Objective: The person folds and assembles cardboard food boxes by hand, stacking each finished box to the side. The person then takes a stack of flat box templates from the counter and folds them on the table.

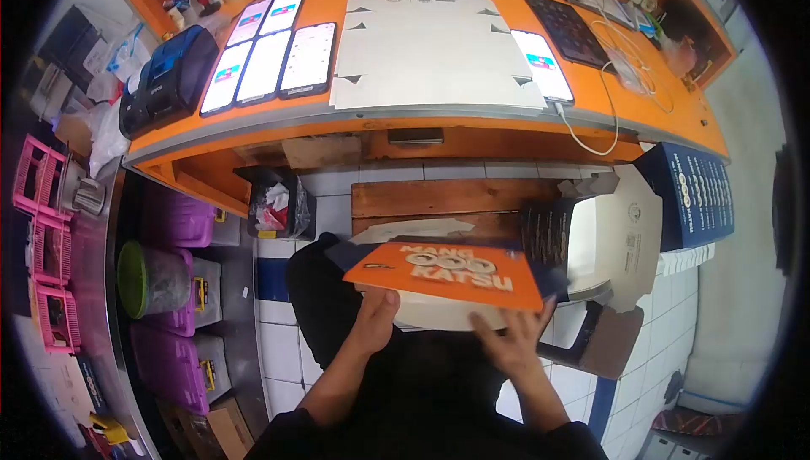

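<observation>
A folding cardboard food box (439, 278), with an orange printed lid panel, dark blue sides and a pale inside, is tilted over my lap, partly folded. My left hand (375, 321) is closed on its near left edge, thumb on the near side and the other fingers mostly hidden. At the near right corner, my right hand (516, 342) has its fingers spread against the box's edge, slightly blurred. On the orange counter ahead lies a stack of flat, unfolded box blanks (430, 55), pale side up.
Several phones (266, 67) and a black printer (169, 80) occupy the counter's left; a charging phone (542, 67) and a tablet (565, 29) its right. Folded dark blue boxes (696, 194) and an open blank (620, 240) stand right. A bin (281, 207) sits beneath the counter.
</observation>
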Available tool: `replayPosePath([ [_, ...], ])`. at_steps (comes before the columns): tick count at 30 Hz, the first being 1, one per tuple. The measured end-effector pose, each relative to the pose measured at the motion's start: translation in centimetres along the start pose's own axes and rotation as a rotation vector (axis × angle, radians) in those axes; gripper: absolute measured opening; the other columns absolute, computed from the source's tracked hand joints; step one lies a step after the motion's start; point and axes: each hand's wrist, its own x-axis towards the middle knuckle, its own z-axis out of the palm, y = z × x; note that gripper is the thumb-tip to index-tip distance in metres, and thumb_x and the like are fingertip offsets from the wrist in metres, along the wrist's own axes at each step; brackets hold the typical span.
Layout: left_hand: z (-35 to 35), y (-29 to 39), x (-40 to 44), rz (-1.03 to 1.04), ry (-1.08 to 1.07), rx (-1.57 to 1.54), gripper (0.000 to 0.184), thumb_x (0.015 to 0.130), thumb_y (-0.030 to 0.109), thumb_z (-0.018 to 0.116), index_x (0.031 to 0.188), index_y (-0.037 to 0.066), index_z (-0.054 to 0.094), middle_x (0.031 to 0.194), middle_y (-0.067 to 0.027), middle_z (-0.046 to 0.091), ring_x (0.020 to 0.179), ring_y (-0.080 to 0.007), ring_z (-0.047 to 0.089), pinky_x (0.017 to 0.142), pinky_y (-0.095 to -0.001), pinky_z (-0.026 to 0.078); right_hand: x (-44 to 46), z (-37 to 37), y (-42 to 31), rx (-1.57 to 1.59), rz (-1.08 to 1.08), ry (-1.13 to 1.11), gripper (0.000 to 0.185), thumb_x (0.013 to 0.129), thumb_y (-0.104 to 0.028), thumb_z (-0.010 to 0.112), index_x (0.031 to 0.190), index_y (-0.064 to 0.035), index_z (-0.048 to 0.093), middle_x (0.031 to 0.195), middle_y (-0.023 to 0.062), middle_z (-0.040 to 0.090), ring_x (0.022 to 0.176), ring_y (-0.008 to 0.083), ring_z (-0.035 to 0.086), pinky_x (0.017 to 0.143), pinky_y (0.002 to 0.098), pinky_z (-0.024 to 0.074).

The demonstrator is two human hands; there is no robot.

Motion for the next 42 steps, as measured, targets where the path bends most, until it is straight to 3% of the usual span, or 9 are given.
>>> replayPosePath([
  [5, -0.1, -0.5, -0.1, -0.259, 0.134, 0.106, 0.054, 0.11, 0.031, 0.031, 0.148, -0.008, 0.034, 0.148, -0.0194, 0.041, 0.14, -0.0278, 0.037, 0.117, -0.0358, 0.024, -0.3, 2.4, -1.8, 0.248, -0.117, 0.03, 0.037, 0.089, -0.03, 0.07, 0.125, -0.024, 0.067, 0.153, 0.0182, 0.036, 0.149, 0.0375, 0.02, 0.118, 0.0645, 0.0187],
  [8, -1.1, -3.7, -1.5, -0.276, 0.247, 0.034, 0.059, 0.112, 0.038, 0.027, 0.149, -0.007, 0.036, 0.148, -0.0181, 0.047, 0.138, -0.0235, 0.042, 0.115, -0.0315, 0.03, 0.7, 2.5, -2.5, 0.917, 0.571, 0.17, 0.069, 0.099, -0.042, 0.059, 0.15, 0.0001, 0.037, 0.157, 0.0261, 0.029, 0.149, 0.0401, 0.022, 0.121, 0.0488, 0.0197],
  [12, -0.4, -2.2, -2.3, -0.45, 0.218, -0.004, 0.059, 0.111, 0.037, 0.026, 0.148, -0.007, 0.039, 0.144, -0.0194, 0.051, 0.135, -0.0247, 0.046, 0.114, -0.0312, 0.032, -1.1, 5.5, -2.0, 1.778, 1.109, -0.109, 0.059, 0.108, -0.037, 0.043, 0.153, -0.0004, 0.03, 0.153, 0.0168, 0.038, 0.143, 0.0226, 0.035, 0.119, 0.0353, 0.0243],
  [18, 0.5, -2.9, -3.7, -0.356, 0.144, 0.186, 0.059, 0.11, 0.034, 0.029, 0.153, -0.007, 0.031, 0.152, -0.0246, 0.042, 0.143, -0.0317, 0.039, 0.117, -0.0347, 0.028, -1.6, 5.7, -1.7, 1.909, 1.286, -0.065, 0.055, 0.104, -0.022, 0.05, 0.153, -0.0038, 0.033, 0.147, 0.0126, 0.043, 0.136, 0.0222, 0.043, 0.116, 0.0336, 0.0297],
  [27, 1.0, -6.9, -6.5, -0.562, -0.097, 0.209, 0.062, 0.108, 0.034, 0.036, 0.155, -0.005, 0.025, 0.153, -0.0292, 0.039, 0.142, -0.0388, 0.04, 0.116, -0.0405, 0.031, -5.1, 6.6, -1.9, 1.618, 1.494, -0.072, 0.057, 0.103, -0.034, 0.055, 0.142, 0.004, 0.041, 0.135, 0.0151, 0.055, 0.126, 0.023, 0.052, 0.108, 0.0351, 0.0392],
  [30, 1.3, -6.4, -5.6, -0.542, -0.033, 0.337, 0.063, 0.108, 0.036, 0.035, 0.155, -0.005, 0.026, 0.149, -0.0317, 0.041, 0.139, -0.0427, 0.041, 0.114, -0.0433, 0.033, -4.5, 7.0, -2.0, 0.564, 1.086, 0.028, 0.032, 0.093, -0.021, 0.069, 0.114, 0.0014, 0.058, 0.105, 0.0173, 0.064, 0.095, 0.0305, 0.064, 0.087, 0.0368, 0.0503],
  [33, 2.3, -5.4, -4.9, -0.476, 0.052, 0.504, 0.063, 0.108, 0.038, 0.033, 0.154, -0.005, 0.026, 0.145, -0.0338, 0.043, 0.135, -0.047, 0.043, 0.113, -0.0458, 0.034, -2.7, 4.0, -2.7, 0.353, 0.675, -0.19, 0.034, 0.088, -0.021, 0.074, 0.107, 0.0022, 0.058, 0.098, 0.0183, 0.061, 0.088, 0.036, 0.063, 0.081, 0.0391, 0.0507],
  [39, 2.1, -4.6, -3.7, -0.435, 0.197, 0.538, 0.059, 0.109, 0.039, 0.03, 0.156, 0.003, 0.028, 0.139, -0.0328, 0.045, 0.128, -0.0487, 0.048, 0.107, -0.0494, 0.04, -0.3, 3.9, -2.1, 0.424, 1.03, 0.228, 0.022, 0.088, -0.016, 0.074, 0.095, -0.0004, 0.061, 0.084, 0.0147, 0.063, 0.079, 0.0318, 0.063, 0.071, 0.0402, 0.0511],
  [42, 3.1, -3.3, -4.4, -0.398, 0.155, 0.61, 0.055, 0.109, 0.037, 0.03, 0.157, 0.008, 0.029, 0.135, -0.0313, 0.046, 0.125, -0.0492, 0.05, 0.104, -0.0505, 0.043, -0.3, 3.1, -2.8, 0.534, 0.586, -0.003, 0.018, 0.089, -0.014, 0.071, 0.098, -0.0007, 0.063, 0.088, 0.0165, 0.066, 0.081, 0.0381, 0.064, 0.074, 0.0426, 0.0524],
])
